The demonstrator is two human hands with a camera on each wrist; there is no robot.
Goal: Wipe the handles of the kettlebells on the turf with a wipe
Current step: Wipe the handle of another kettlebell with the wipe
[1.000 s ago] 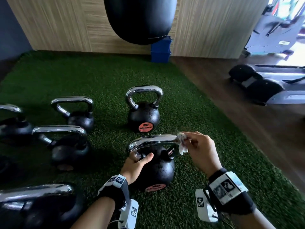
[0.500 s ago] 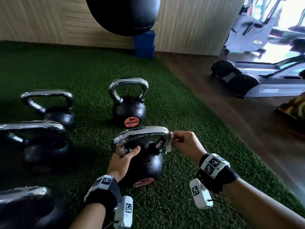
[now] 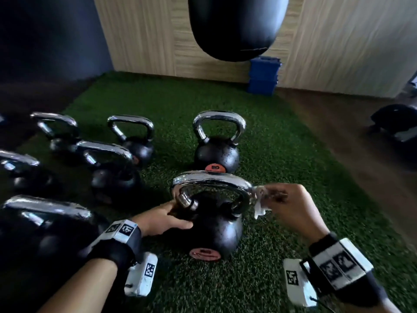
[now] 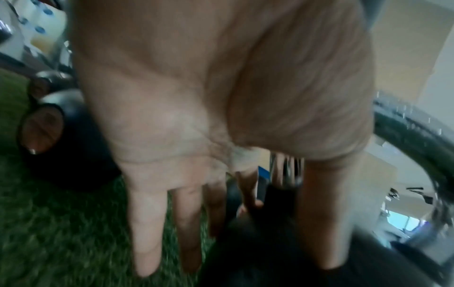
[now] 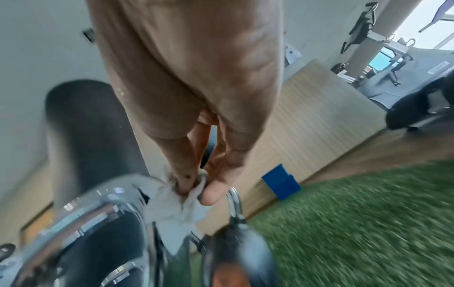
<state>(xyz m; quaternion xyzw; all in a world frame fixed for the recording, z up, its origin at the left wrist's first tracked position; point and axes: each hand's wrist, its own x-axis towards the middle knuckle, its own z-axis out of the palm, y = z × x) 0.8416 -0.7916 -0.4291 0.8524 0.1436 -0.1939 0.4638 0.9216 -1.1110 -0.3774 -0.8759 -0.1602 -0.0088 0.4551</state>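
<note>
1. far left in the head view, 5 other kettlebells (image 3: 112,168) stand in a loose cluster on the green turf (image 3: 282,168), their chrome handles catching light; they are blurred and dark.
2. the left hand (image 3: 162,219) lies against the left shoulder of the near kettlebell (image 3: 214,231), just below where the handle meets the black ball. the head view shows only the back of the hand and the thumb lying along the ball.
3. the left wrist view adds what the head view hides: the palm and fingers (image 4: 145,223) are straight and slightly apart, pointing down along the ball, curled round nothing. it is blurred, so i cannot tell how firmly they press.
4. the near kettlebell stands upright on the turf between the 2 hands, an orange disc on its front. its chrome handle (image 3: 212,181) arches over the ball.
5. behind it, 1 more kettlebell (image 3: 217,154) stands apart, also with an orange disc.
6. the right hand (image 3: 291,211) is at the right corner of the handle. in the head view the white wipe (image 3: 259,203) shows as a crumpled bit between hand and chrome.
7. the right wrist view makes the hold plain: thumb and fingertips (image 5: 184,180) pinch the wipe (image 5: 172,205), which drapes against the handle's bend.
8. a black punching bag (image 3: 237,26) hangs above, with a blue box (image 3: 264,77) at the wooden wall.
</note>
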